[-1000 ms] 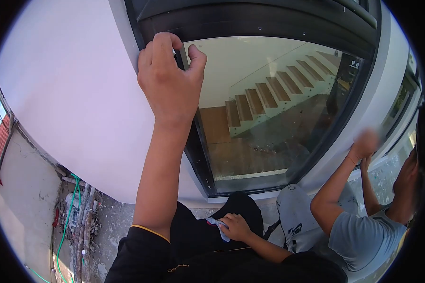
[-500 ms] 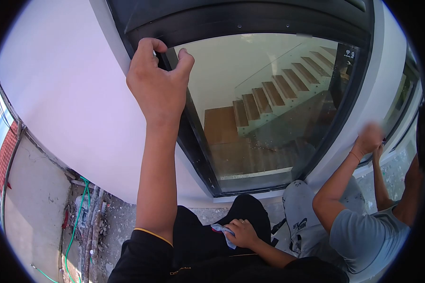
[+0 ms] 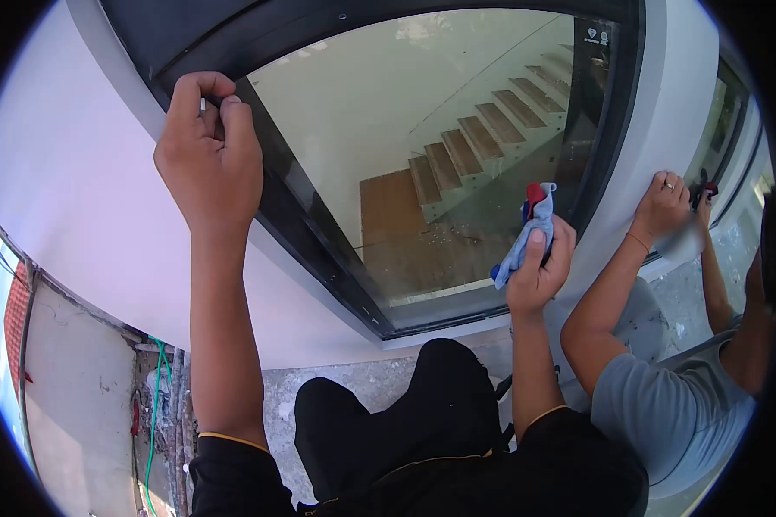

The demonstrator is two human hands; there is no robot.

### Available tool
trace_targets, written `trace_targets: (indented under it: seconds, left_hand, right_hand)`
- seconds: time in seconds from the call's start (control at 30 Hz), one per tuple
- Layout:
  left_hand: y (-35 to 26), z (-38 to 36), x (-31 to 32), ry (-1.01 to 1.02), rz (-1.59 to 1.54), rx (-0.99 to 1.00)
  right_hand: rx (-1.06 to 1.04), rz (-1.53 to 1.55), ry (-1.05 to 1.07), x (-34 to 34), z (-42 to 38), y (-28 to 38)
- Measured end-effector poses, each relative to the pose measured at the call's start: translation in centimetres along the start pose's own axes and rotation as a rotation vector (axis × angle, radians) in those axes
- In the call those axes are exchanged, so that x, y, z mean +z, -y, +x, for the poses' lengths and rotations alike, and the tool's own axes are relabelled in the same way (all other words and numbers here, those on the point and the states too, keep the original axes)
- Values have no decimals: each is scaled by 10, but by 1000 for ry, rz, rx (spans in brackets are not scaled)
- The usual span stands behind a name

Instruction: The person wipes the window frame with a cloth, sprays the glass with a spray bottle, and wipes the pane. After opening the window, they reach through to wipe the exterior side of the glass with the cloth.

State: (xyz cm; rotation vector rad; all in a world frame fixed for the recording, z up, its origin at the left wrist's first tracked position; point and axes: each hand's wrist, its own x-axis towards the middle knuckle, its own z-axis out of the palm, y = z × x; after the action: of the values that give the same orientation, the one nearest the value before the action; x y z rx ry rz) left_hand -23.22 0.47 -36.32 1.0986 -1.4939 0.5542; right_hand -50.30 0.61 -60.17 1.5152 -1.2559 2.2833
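Note:
My left hand is raised at the upper left corner of the dark window frame. Its fingers are pinched together, and a small pale thing shows between them, too small to name. In front of the lower right part of the glass, my right hand holds a bunched light blue cloth. Red and dark blue parts show at the cloth's edges. Whether the cloth touches the glass I cannot tell.
A co-worker in a grey shirt is close on the right, hands at the neighbouring window. Wooden stairs show through the glass. A white wall stands at left, with a green hose and poles below.
My right hand has risen from my lap to the glass with the cloth. My left fingers have closed together. The view has shifted, and the co-worker's hand has moved.

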Motion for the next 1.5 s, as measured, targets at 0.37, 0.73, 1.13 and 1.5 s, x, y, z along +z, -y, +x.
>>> trace_targets:
  seconds: [0.37,0.73,1.13,1.5]
  left_hand:
    - [0,43,-76,5,199,475]
    - [6,15,-28,111,160,560]
    - [38,25,47,-358,170,517]
    - [48,26,55,-436,128,568]
  right_hand:
    - [-771,-343,91,122,94,64]
    - [-508,-436,-317,100,143,46]
    - [-630,-166,-197,100,156,51]
    - [-99,-56,290,69,169,89]
